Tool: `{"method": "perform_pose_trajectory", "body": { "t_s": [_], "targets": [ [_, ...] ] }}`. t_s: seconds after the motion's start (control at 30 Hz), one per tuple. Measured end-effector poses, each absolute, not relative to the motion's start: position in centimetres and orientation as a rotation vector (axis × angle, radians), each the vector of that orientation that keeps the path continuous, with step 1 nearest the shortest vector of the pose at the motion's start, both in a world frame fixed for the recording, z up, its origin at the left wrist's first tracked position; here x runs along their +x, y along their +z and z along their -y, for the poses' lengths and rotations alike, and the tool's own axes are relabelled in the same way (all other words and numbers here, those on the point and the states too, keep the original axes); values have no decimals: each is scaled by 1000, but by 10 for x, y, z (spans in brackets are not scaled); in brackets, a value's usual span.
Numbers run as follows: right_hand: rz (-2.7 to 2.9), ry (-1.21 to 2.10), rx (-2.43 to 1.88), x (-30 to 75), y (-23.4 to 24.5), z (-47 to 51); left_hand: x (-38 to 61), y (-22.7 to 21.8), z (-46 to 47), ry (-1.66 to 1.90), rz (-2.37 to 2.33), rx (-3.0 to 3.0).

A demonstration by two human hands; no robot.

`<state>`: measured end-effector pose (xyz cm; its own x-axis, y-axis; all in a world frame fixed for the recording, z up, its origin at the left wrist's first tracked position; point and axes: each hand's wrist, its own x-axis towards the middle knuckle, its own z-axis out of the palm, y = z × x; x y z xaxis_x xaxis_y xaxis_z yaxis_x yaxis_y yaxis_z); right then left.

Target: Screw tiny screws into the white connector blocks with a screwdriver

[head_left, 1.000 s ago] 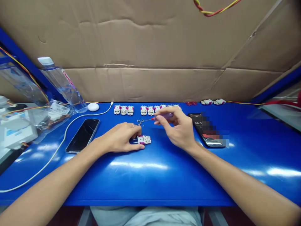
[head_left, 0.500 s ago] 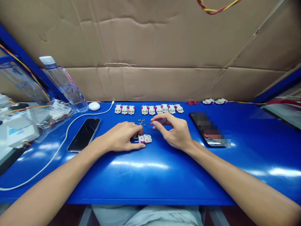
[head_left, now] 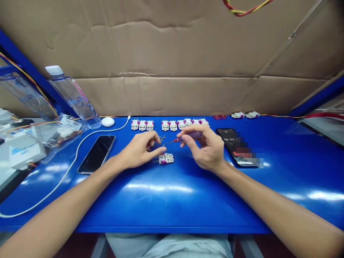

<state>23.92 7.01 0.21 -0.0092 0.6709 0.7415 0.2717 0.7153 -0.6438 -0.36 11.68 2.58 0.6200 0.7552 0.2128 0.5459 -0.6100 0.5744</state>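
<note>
In my right hand [head_left: 205, 147] is a small screwdriver [head_left: 176, 140] with a clear purplish handle and a red collar. Its thin shaft points left, and the tip is close to my left thumb. My left hand [head_left: 141, 148] hovers with thumb and index finger apart, holding nothing that I can see. Below that thumb lies a white-and-purple plastic module [head_left: 166, 158] with metal pins at its left end, partly covered by the hand. A small pile of screws [head_left: 162, 138] lies just beyond, partly hidden by my left fingers.
Several similar modules [head_left: 142, 125] line the back of the blue table [head_left: 161, 208]. A dark phone [head_left: 97, 154] and a white cable [head_left: 76, 152] lie left, near a leaning water bottle [head_left: 76, 96]. Another phone showing a timer [head_left: 228, 139] lies right. Cardboard [head_left: 166, 46] walls the back.
My left hand has let go of the module and lifted toward the screws. My right hand has shifted slightly right with the screwdriver. The right phone's display now shows a timer.
</note>
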Motion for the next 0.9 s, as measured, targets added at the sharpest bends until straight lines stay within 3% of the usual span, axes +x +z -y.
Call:
{"method": "perform_pose_trajectory", "body": {
  "t_s": [0.9],
  "targets": [
    [1677, 303, -562, 239, 2, -70, 9, 20, -104, 735, -912, 2191]
  ]
}}
